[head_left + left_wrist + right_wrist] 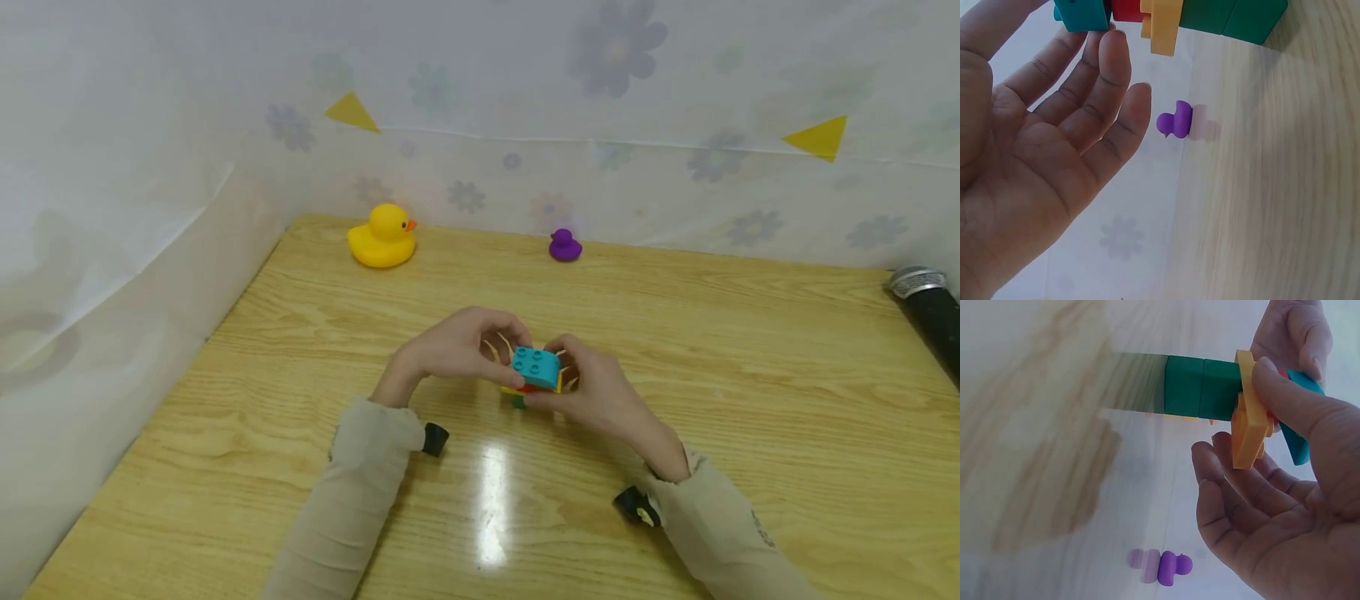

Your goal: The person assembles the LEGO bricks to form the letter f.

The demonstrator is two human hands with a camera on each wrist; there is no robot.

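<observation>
A small stack of toy building bricks stands on the table between the two hands. At its base are two green bricks [1200, 387], with a yellow-orange piece [1249, 440] over them, then a red brick [1127, 9]. On top sits a teal brick [536, 367] with a rounded side and studs facing up; it looks tilted in the right wrist view. My left hand [472, 343] pinches the teal brick between thumb and fingers. From the other side my right hand [600, 387] holds the stack, its thumb against the yellow-orange piece. Fingers hide part of the red brick.
At the table's back edge sit a yellow rubber duck [382, 237] and a small purple duck [565, 246]. A black microphone [930, 312] lies at the far right. White flowered cloth [510, 100] hangs behind the wooden table [300, 450].
</observation>
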